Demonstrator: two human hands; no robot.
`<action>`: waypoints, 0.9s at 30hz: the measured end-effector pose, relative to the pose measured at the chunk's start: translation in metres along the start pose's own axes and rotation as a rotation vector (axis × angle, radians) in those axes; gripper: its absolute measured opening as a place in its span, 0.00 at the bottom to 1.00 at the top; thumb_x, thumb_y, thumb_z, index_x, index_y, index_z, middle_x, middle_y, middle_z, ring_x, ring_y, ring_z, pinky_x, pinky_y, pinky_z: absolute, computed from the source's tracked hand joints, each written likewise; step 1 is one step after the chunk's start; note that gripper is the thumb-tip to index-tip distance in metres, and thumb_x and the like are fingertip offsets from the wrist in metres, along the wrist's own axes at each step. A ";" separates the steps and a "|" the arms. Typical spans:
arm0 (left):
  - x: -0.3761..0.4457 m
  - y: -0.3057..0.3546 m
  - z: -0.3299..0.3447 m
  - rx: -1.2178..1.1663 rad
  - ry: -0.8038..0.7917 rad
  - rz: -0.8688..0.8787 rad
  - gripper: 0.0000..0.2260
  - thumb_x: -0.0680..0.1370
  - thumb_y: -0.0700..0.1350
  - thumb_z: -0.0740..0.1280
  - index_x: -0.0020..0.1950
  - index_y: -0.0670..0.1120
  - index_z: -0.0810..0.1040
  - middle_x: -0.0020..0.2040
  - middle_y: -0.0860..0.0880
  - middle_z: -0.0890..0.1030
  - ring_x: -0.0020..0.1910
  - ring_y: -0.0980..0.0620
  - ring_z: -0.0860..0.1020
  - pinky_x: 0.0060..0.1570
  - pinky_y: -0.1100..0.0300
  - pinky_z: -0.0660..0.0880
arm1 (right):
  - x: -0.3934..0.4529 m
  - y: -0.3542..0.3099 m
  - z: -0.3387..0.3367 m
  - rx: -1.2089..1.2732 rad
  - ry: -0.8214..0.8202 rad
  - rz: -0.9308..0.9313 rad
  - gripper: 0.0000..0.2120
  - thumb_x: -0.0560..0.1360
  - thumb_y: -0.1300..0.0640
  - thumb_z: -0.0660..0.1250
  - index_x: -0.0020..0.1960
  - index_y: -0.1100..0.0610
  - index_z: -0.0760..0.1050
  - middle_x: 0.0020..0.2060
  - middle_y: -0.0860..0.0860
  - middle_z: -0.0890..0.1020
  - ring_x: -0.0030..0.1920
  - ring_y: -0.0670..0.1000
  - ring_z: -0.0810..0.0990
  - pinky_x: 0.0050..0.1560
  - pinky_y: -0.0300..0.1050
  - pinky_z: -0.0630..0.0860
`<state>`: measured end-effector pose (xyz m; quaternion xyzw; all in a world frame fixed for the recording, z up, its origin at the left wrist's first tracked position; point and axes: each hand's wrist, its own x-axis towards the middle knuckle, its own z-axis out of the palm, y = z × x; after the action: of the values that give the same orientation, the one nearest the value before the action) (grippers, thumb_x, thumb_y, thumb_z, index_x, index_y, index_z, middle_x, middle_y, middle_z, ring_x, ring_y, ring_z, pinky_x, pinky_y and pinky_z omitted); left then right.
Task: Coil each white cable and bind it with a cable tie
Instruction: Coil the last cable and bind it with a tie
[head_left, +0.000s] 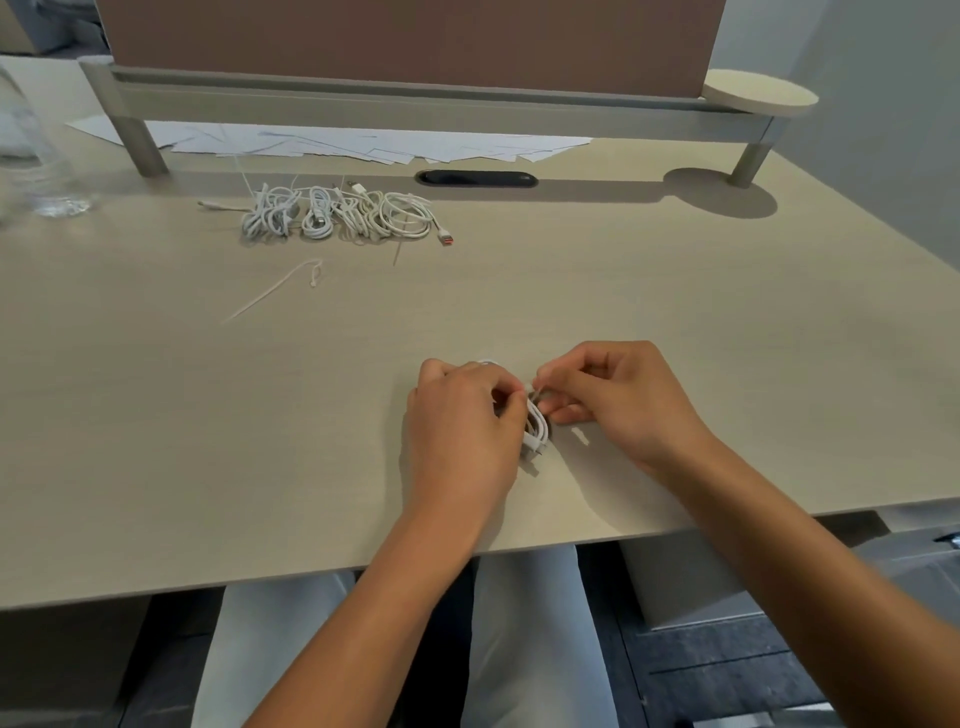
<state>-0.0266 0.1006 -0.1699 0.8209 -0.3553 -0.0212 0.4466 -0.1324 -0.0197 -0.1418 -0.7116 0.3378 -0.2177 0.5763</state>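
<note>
Desk: you are working on a pale wood-grain desk (675, 322), smooth and matt.
Left hand: your left hand (462, 415) is curling its fingers round the coiled white cable (536, 428).
Right hand: your right hand (623, 400) is pinching something thin just beside the coil; it is too small to tell what.
Beyond your fingers: a loose cable tie (275, 290) is lying flat; farther off, bound cable bundles (337, 213) are sitting in a row.
Far edge: scattered papers (374, 143) are lying under a grey shelf (415, 106).
</note>
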 end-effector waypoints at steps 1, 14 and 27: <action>0.001 -0.001 0.000 0.009 -0.003 0.012 0.04 0.78 0.47 0.72 0.45 0.56 0.86 0.39 0.61 0.79 0.50 0.58 0.67 0.44 0.61 0.66 | 0.001 0.001 0.000 -0.005 -0.006 -0.015 0.05 0.79 0.66 0.70 0.47 0.66 0.84 0.39 0.60 0.87 0.40 0.56 0.87 0.45 0.46 0.85; 0.002 -0.009 0.004 -0.096 0.008 -0.016 0.04 0.75 0.48 0.73 0.43 0.57 0.86 0.37 0.55 0.83 0.42 0.49 0.80 0.45 0.48 0.78 | 0.005 0.005 -0.005 0.143 -0.053 -0.014 0.07 0.82 0.63 0.68 0.52 0.69 0.79 0.44 0.62 0.87 0.40 0.57 0.85 0.45 0.46 0.84; 0.004 -0.010 0.003 -0.262 -0.011 -0.103 0.04 0.75 0.46 0.74 0.42 0.54 0.85 0.37 0.59 0.84 0.38 0.59 0.82 0.45 0.52 0.81 | 0.017 -0.001 -0.016 0.277 -0.228 0.154 0.09 0.77 0.66 0.71 0.57 0.66 0.84 0.45 0.60 0.87 0.45 0.51 0.86 0.49 0.38 0.83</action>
<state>-0.0193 0.0997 -0.1786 0.7724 -0.3096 -0.0950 0.5464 -0.1319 -0.0426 -0.1381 -0.6177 0.2908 -0.1354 0.7180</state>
